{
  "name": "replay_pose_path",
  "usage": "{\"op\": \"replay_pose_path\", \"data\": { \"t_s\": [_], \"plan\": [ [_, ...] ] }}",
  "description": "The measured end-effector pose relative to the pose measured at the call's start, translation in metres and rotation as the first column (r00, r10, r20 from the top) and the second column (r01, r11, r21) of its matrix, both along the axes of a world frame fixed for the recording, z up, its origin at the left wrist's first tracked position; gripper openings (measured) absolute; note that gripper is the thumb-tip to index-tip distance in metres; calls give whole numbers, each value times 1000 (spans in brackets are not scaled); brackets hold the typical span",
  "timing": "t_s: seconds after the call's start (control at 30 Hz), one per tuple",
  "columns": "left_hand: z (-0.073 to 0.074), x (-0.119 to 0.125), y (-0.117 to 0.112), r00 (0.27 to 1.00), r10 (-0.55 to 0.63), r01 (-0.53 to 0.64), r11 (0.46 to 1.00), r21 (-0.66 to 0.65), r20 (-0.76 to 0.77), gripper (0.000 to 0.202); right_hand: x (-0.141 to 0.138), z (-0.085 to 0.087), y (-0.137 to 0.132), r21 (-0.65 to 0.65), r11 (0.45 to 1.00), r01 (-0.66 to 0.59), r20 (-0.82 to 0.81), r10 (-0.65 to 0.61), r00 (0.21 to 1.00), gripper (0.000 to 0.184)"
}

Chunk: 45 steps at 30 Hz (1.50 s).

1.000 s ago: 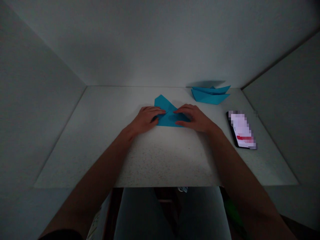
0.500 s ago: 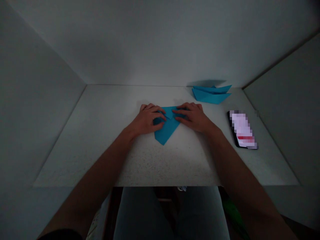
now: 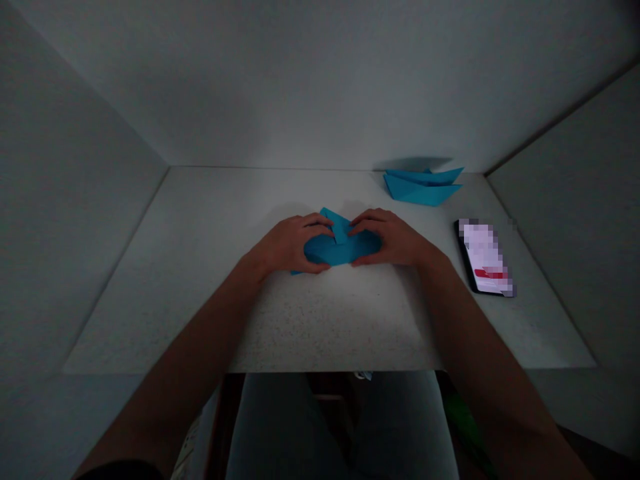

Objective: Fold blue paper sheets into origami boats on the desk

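Pale walls [image 3: 75, 200] bound the counter [image 3: 200, 200] at left, back and right. Its near edge runs straight across in front of my lap, and my forearms pass over that edge.

Working left to right: a wide run of speckled counter surface extends from the left wall to my left hand [image 3: 290, 243]. That hand is curved around the left side of the blue paper [image 3: 343, 248], with the fingers on top. The paper lies flat on the counter, between the back edge and the near edge but closer to the back. One folded flap rises between my fingertips, and a corner shows below the left hand.

My right hand [image 3: 387, 237] cups the right side of the paper. The two hands are clamped on it from opposite sides, with only a narrow gap between the fingertips.

Farther right, a blue origami boat [image 3: 420, 189] sits near the back edge. A phone [image 3: 483, 257] lies screen-up near the right edge. Its screen is pixelated, with a red band; no writing or brand can be read.
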<state>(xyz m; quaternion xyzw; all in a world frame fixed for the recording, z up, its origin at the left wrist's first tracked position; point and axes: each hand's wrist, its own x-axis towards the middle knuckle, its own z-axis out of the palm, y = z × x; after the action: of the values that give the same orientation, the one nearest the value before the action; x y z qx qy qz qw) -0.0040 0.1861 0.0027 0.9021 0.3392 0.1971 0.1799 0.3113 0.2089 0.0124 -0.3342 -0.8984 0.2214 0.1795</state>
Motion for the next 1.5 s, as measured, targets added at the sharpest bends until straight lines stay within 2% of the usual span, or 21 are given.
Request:
{"op": "replay_pose_path", "data": {
  "t_s": [0.23, 0.33, 0.43, 0.53, 0.73, 0.87, 1.03, 1.13, 1.27, 1.4, 1.5],
  "plan": [
    [4, 3, -6, 999, -28, 30, 996, -84, 33, 72, -1, 3, -5, -9, 999, -34, -15, 34, 999, 32],
    [5, 2, -4, 993, -44, 53, 995, -88, 107, 62, -1, 4, -4, -13, 999, -33, -11, 32, 999, 23],
    [6, -3, 0, 985, -40, 59, 993, -106, 170, 47, -1, 3, -2, -13, 999, 41, -2, -41, 999, 23],
    [8, -8, 5, 985, 28, -2, 988, -155, 169, 38, -1, 0, -1, -15, 992, 124, 1, -124, 992, 26],
    [12, -20, 11, 970, 185, -152, 967, -205, 155, 41, -1, -8, 1, 21, 958, 285, 38, -286, 957, 43],
    [10, -26, 15, 957, 245, -204, 949, -241, 156, 43, 1, -11, 5, 15, 944, 329, 13, -329, 944, 39],
    [6, -19, 14, 996, 83, -82, 996, -46, 18, 46, -1, -11, 7, -52, 986, 155, -98, -160, 982, 26],
    [4, -10, 8, 996, 66, -64, 997, 46, -55, 51, -6, -11, 5, -76, 992, 103, -133, -113, 985, 24],
    [2, 3, -1, 985, 101, -88, 991, 99, -139, 54, -11, -17, 4, -34, 978, 207, -145, -210, 967, 27],
    [0, 11, -4, 969, 191, -171, 976, 137, -154, 59, -16, -27, 6, 33, 946, 322, -143, -314, 939, 39],
    [-2, 11, -2, 970, 196, -172, 970, 170, -141, 44, -17, -28, 4, 95, 929, 358, -112, -348, 931, 40]
  ]
}}
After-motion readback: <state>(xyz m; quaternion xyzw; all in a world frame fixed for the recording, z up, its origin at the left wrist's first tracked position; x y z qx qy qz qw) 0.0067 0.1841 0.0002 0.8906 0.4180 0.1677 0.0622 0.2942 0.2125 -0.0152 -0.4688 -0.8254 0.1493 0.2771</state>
